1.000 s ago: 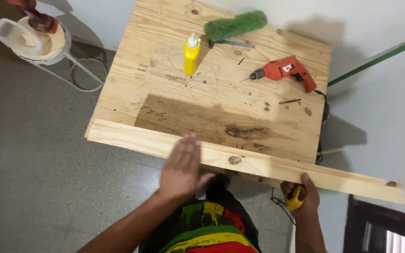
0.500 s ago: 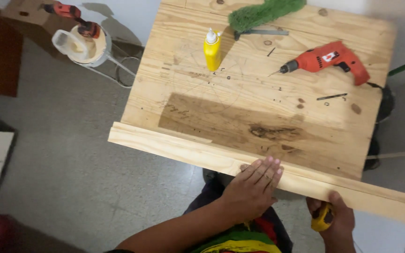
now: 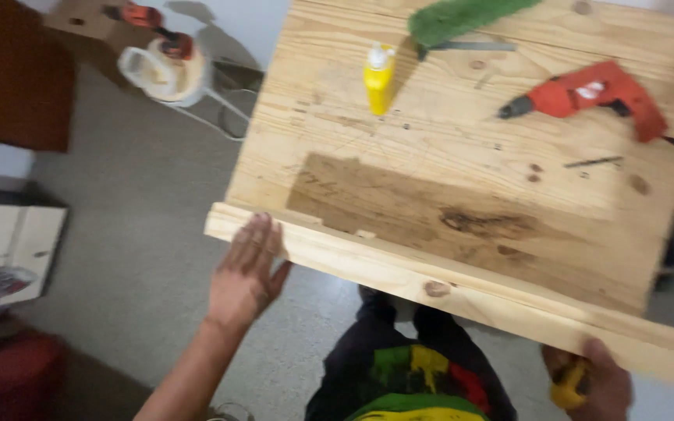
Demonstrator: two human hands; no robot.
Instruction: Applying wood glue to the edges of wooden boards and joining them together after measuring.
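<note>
A long pale wooden plank (image 3: 462, 300) lies along the near edge of a plywood worktop (image 3: 462, 156). My left hand (image 3: 245, 273) rests flat, fingers together, on the plank's left end. My right hand (image 3: 590, 378) sits under the plank's right part at the bottom edge of view, its thumb up against the wood, and grips a yellow tape measure (image 3: 569, 386).
On the worktop stand a yellow glue bottle (image 3: 378, 76), a green paint roller (image 3: 462, 17) and an orange-red electric drill (image 3: 598, 93) with a loose bit (image 3: 593, 162). A white bucket (image 3: 167, 70) on a wire stand sits on the grey floor at left.
My left hand slid from the plank's middle to its left end. The view shifted so the worktop sits further right. My right hand stays under the plank with the tape measure.
</note>
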